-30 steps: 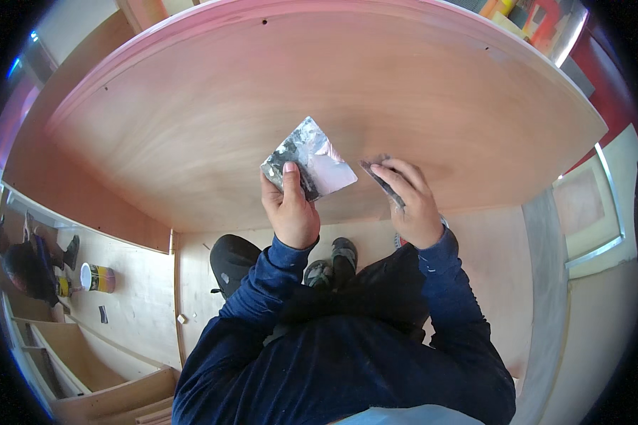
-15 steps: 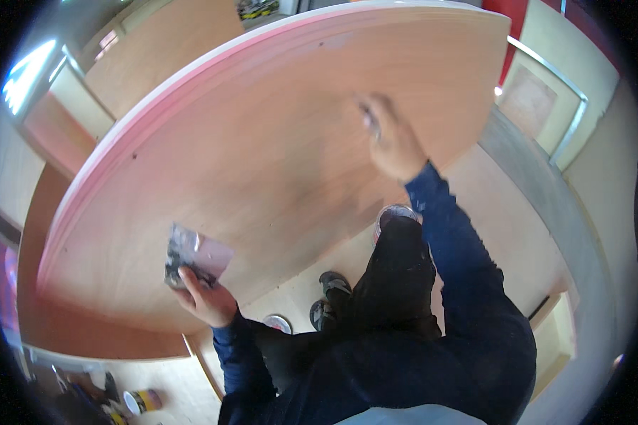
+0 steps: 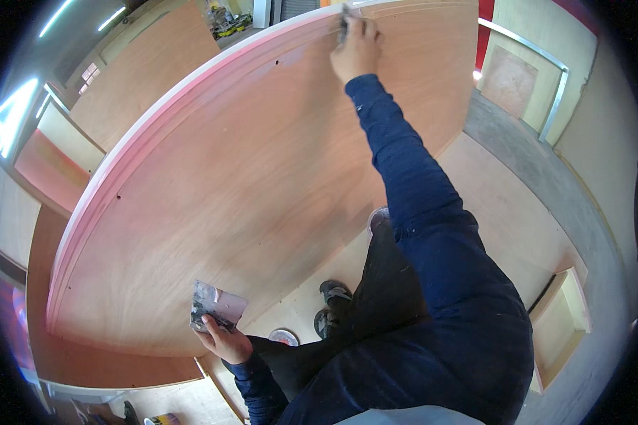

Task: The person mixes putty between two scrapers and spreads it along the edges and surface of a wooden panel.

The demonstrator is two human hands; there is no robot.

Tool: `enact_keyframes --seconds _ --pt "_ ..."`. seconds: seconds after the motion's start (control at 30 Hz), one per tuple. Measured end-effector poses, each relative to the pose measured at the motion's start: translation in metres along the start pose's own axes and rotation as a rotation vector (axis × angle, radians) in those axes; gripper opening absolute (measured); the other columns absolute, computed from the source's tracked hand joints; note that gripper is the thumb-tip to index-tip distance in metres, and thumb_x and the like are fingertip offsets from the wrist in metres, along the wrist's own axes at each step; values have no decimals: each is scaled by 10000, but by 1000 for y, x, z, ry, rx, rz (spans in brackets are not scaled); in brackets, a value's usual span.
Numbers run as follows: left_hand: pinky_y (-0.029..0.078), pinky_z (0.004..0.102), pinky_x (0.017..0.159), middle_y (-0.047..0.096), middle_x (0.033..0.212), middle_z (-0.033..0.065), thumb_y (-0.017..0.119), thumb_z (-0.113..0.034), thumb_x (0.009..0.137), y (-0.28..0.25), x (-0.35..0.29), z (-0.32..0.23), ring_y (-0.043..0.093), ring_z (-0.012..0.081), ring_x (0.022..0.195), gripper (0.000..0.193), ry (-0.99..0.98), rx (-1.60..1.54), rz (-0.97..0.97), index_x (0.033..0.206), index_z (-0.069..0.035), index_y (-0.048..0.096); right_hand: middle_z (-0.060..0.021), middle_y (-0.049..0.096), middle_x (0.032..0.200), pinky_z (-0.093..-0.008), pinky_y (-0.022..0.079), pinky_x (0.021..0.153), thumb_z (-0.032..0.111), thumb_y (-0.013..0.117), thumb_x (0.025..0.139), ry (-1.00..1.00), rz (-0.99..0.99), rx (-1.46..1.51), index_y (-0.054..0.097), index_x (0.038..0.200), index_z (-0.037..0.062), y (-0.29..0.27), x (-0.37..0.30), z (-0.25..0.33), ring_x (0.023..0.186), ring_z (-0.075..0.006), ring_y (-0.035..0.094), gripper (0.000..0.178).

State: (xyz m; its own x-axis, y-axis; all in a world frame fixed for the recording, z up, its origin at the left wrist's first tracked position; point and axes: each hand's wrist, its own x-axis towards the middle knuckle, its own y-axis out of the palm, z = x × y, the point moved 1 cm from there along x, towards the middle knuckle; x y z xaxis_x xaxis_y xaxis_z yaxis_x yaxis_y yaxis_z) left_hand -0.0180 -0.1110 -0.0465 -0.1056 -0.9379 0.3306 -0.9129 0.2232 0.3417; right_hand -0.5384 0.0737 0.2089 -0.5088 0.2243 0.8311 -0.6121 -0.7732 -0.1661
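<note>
My left hand (image 3: 225, 343) is closed around the lower edge of a flat, square putty scraper (image 3: 223, 303), its face smeared with pinkish filler and dark stains. It hovers over the near side of a large curved wooden panel (image 3: 241, 184), whose far rim carries pink filler streaks and a white edge. My right arm reaches far out, and my right hand (image 3: 356, 53) grips a small dark scraper (image 3: 344, 27) against the panel's far rim. The fingers partly hide that tool.
An open tin (image 3: 378, 218) stands beside my knee, half hidden. A round lid (image 3: 283, 337) lies near my shoes (image 3: 333, 304). To the right is a shallow wooden box frame (image 3: 561, 329); a metal-framed panel (image 3: 539, 71) stands beyond. A yellowish bucket (image 3: 161, 419) is at the lower left.
My right hand has moved away from me, up to the panel's far rim, with its scraper. My left hand and its scraper sit slightly lower and further right in view; the view itself has shifted.
</note>
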Motion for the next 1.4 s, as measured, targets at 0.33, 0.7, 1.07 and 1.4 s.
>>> enact_keyframes --seconds 0.33,0.7,1.07,1.4 --pt "475 367 916 575 1189 82 561 -232 982 -11 -7 -3 568 202 1081 295 -102 70 14 1221 -69 506 -182 642 1081 -380 489 881 46 560 789 -31 -132 248 634 1136 36 -25 32 -32 996 -328 629 356" --pt "508 374 879 591 1178 79 565 -239 980 9 -21 -8 587 202 1060 300 -271 -200 73 1221 -68 513 -197 657 985 -416 495 842 62 537 758 0 29 351 660 1045 38 -22 -35 46 937 -383 617 313" --pt "501 351 876 604 1156 68 557 -217 985 -4 -19 -2 593 188 1044 262 -227 -174 35 1200 -70 528 -143 632 1064 -467 420 916 46 595 741 -53 -131 52 627 1100 82 -10 22 -49 1075 -321 555 362" --pt "497 348 882 604 1152 74 544 -208 992 -2 -20 -10 595 186 1036 261 -281 -131 36 1201 -54 521 -202 672 1013 -397 502 843 110 591 819 -129 -67 442 640 1111 33 -23 12 -30 952 -376 639 306"
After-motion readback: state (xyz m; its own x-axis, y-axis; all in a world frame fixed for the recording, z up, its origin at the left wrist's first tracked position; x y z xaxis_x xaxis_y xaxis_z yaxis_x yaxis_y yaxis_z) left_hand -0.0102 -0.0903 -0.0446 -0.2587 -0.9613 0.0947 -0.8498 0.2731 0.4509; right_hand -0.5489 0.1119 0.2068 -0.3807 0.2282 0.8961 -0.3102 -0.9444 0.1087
